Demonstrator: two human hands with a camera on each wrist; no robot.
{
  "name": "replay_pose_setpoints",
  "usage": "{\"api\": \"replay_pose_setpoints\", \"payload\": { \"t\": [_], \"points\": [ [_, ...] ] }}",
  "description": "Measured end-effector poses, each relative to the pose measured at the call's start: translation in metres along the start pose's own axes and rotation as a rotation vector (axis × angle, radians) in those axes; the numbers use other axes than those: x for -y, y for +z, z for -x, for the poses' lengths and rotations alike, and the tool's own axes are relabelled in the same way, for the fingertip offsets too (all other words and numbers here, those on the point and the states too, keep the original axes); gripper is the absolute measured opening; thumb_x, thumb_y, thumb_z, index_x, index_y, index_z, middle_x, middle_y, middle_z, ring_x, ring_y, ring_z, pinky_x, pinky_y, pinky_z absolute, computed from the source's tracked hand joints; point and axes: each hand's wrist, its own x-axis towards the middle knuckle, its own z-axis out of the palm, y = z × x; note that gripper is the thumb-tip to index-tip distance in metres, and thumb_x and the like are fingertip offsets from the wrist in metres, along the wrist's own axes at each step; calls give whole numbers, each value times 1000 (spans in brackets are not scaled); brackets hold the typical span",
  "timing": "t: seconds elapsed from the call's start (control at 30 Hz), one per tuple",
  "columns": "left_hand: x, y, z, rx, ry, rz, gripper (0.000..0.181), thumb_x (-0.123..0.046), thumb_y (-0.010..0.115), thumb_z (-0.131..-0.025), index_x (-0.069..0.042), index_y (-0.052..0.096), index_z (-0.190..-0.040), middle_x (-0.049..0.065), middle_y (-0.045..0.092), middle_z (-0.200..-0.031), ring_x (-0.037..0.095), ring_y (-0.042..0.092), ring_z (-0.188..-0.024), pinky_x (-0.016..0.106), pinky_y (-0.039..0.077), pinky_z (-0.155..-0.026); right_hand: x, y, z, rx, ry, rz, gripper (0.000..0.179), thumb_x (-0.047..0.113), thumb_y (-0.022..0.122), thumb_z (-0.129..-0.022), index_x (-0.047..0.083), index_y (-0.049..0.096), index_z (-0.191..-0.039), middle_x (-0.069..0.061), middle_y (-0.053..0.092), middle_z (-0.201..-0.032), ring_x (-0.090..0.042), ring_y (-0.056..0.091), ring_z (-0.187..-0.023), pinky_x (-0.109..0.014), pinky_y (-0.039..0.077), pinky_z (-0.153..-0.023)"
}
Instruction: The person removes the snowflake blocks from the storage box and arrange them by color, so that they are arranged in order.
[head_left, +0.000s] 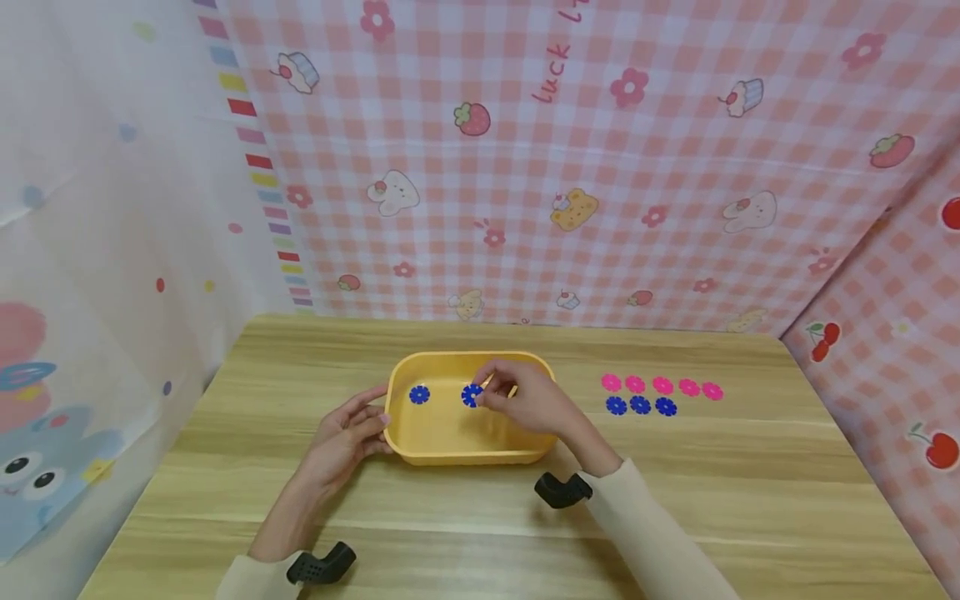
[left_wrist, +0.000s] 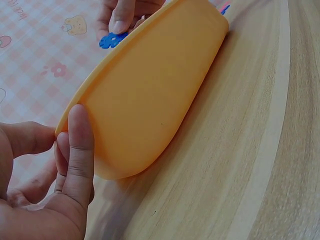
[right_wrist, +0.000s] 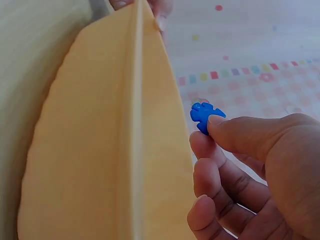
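A yellow plastic basin [head_left: 465, 457] stands on the table in front of me. My left hand [head_left: 347, 437] grips its left end, with the thumb on one side of the rim and fingers on the other, as the left wrist view [left_wrist: 75, 160] also shows. Over the basin, my right hand [head_left: 525, 398] pinches a blue snowflake disc [head_left: 471, 395] between thumb and index finger. That slotted blue disc [right_wrist: 204, 115] is held above the rim in the right wrist view. Another blue snowflake disc [head_left: 419, 395] lies inside the basin toward its left end.
Right of the basin, several pink snowflake discs [head_left: 662, 386] form a row on the wooden table [head_left: 465, 533]. Just in front of them lie three blue discs [head_left: 640, 405]. A pink checked cloth [head_left: 525, 250] hangs behind the table's back edge, with further printed cloth at both sides.
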Motion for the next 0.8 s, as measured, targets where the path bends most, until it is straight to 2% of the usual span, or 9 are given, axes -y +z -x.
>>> {"api": "replay_pose_setpoints", "payload": {
  "t": [0.1, 0.33, 0.8],
  "points": [
    [1, 0, -1, 3, -3, 4, 60, 0, 60, -99, -3, 39, -155, 6, 63, -108, 15, 67, -81, 27, 64, -73, -4, -7, 4, -31, 3, 3, 12, 16, 71, -97, 16, 71, -109, -7, 75, -90, -14, 63, -77, -24, 56, -68],
    [2, 0, -2, -10, -6, 11, 60, 2, 59, -99, -4, 40, -155, 6, 63, -107, 13, 66, -79, 26, 64, -72, -12, -22, 14, -95, 48, -2, 15, 17, 72, -96, 15, 71, -110, -1, 72, -88, -16, 61, -78, -24, 54, -67],
    [1, 1, -2, 2, -9, 5, 60, 1, 59, -100, -4, 38, -156, 4, 63, -106, 13, 66, -80, 26, 63, -72, -31, -55, 42, -178, 129, -55, 15, 19, 70, -98, 14, 70, -112, -13, 74, -96, -22, 63, -80, -25, 53, -68]
  ]
}}
